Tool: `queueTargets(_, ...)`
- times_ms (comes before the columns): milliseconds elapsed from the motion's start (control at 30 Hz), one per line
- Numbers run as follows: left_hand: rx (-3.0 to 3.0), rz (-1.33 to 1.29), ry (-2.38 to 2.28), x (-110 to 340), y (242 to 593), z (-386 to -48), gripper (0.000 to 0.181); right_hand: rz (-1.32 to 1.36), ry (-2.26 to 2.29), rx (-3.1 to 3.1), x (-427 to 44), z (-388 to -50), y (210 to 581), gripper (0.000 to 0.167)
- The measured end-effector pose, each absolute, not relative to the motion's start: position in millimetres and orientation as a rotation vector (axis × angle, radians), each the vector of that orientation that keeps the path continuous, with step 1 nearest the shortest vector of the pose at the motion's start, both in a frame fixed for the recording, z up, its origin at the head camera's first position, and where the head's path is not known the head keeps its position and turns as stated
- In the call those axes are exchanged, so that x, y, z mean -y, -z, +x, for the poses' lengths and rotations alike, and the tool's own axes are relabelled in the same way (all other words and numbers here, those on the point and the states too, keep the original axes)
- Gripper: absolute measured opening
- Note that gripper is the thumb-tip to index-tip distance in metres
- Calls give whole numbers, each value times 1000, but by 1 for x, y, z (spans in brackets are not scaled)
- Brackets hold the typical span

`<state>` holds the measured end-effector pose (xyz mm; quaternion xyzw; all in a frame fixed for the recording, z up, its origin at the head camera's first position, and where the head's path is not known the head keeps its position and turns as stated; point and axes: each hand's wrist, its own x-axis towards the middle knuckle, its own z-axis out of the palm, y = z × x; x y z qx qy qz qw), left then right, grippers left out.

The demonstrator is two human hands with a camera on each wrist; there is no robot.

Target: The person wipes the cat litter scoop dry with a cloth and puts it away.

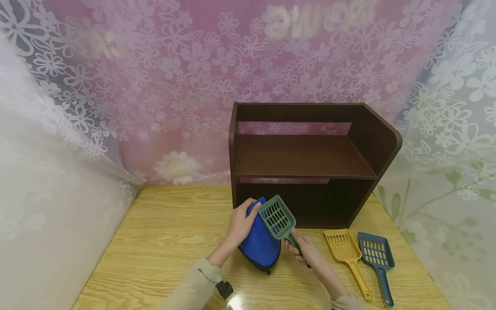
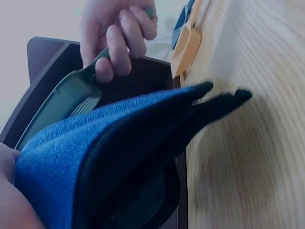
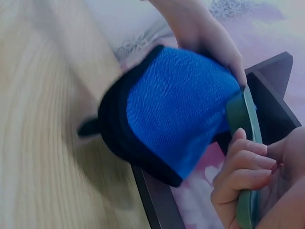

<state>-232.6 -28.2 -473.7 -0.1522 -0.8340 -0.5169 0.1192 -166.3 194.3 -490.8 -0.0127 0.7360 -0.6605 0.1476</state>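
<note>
Light wood-grain tabletop (image 1: 174, 241) below, pink floral curtain (image 1: 186, 86) behind. Green slotted plastic scoop (image 1: 286, 231) held above tabletop, head against blue cloth pouch with black edging (image 1: 261, 243). Right hand (image 1: 305, 249): fingers curled round scoop handle. Left hand (image 1: 240, 223): thumb and fingers clamped on pouch's upper end. Beyond: dark brown two-tier shelf (image 1: 306, 155). Right: yellow slotted scoop (image 1: 351, 261), dark blue slotted scoop (image 1: 381, 268), side by side.

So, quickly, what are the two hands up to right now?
Left hand: closed, holding the blue, black-edged fabric item.
Right hand: closed, holding the green slotted scoop.
</note>
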Motion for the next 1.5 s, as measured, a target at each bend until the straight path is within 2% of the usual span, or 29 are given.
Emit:
queueTargets(367,2487,-672,1641,43,477,-238,28,-283,1667,-2126,-221,-168,485,54)
queueTargets(700,2521,-700,1642,50,473,-236,27,-425,1597,-2198,-225,-167,474,54)
queueTargets(1167,2553,-704,1421,57,469,-227,23,-523,1702,-2255,-234,-169,458,51)
queueTargets(1500,2499,-778,1047,61,464,-220,20,-605,1736,-2343,-231,-175,426,48)
